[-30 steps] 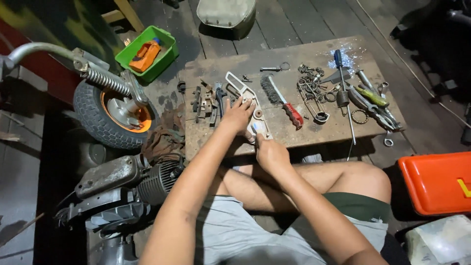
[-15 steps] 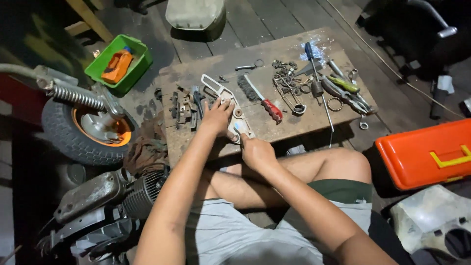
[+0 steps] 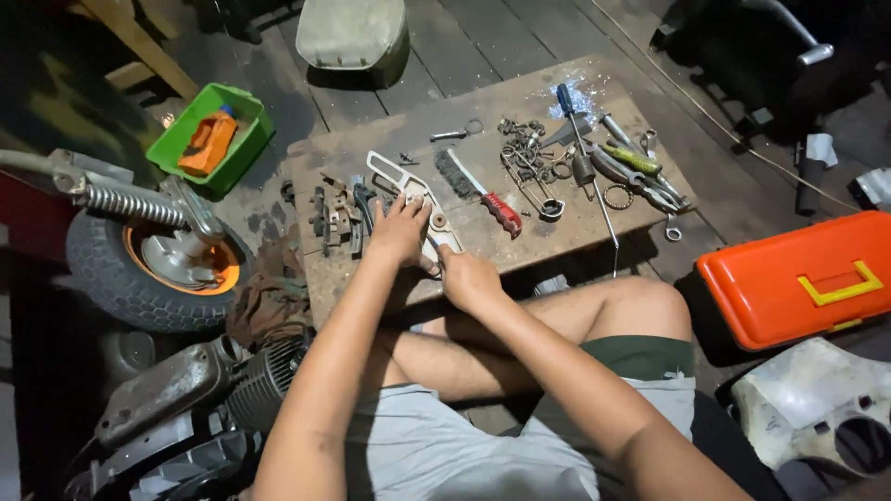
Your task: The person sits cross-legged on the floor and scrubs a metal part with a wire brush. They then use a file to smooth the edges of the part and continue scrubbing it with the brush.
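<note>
L hand (image 3: 401, 232), R hand (image 3: 467, 276) on metal bracket (image 3: 408, 190).

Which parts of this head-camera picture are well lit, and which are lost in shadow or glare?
Head view: the wooden board and both hands, left hand and right hand, are brightly lit; the corners fall dark; the orange toolbox shines without glare; edges bend slightly.

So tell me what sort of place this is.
Probably a small home repair workshop for scooters or motorbikes: a wooden board strewn with hand tools, a small wheel on a sprung fork, and an engine on the plank floor.
</note>
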